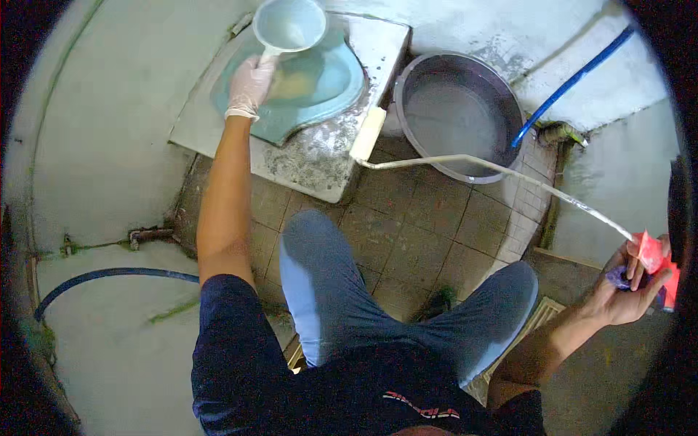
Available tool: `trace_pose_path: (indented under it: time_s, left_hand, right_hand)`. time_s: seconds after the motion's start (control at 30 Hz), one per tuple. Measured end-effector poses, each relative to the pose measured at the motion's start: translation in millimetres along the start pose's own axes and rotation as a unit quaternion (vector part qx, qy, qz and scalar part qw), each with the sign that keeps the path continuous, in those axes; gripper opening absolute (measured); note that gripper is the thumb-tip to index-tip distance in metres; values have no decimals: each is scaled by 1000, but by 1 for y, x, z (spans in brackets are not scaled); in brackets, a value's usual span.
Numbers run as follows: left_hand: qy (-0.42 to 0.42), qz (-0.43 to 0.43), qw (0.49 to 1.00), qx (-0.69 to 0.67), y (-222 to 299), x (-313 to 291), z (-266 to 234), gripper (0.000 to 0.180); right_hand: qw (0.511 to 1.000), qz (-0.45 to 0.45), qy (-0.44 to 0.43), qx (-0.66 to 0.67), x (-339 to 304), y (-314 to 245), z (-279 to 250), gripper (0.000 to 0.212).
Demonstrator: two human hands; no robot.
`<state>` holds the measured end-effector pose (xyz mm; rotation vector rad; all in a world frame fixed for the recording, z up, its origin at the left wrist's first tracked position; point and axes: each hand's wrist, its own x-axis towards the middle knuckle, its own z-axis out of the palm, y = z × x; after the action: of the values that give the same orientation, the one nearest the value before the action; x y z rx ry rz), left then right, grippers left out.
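Note:
My left hand (251, 86), in a thin pale glove, grips the handle of a light plastic water dipper (290, 25). The dipper is above the far part of a light-blue squat toilet (320, 102), which is set in a raised, stained white slab. At the far right my bare right hand (631, 287) closes around the pink-red handle end of a paint roller (538, 183); a small purple thing shows between the fingers. The roller's long rod runs left to its cream sleeve (368, 134) beside the slab's right edge.
A large round grey tub (459, 109) with water in it stands right of the slab. One blue hose (574, 83) runs down into the tub; another dark-blue hose (116, 272) curves along the left wall. Brown tiles (407, 218) cover the floor around my knees.

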<state>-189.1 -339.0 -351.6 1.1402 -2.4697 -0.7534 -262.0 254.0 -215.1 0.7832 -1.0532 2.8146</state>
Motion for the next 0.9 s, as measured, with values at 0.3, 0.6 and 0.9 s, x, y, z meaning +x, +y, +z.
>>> trace_pose_path:
  time_s: [0.3,0.6,0.9]
  left_hand:
    - [-266,340,890,149,157,-80,180,34]
    - [-275,308,860,301,163,-110,338,22]
    - [-293,234,920,116,139,-110,361,34]
  right_hand:
    - [993,-49,58,-87,-37,-36,-32,29]
    - [946,-116,145,-266,-66,-116,-95,57]
    - [981,-44,25,-186,-66,-126,-103,57]
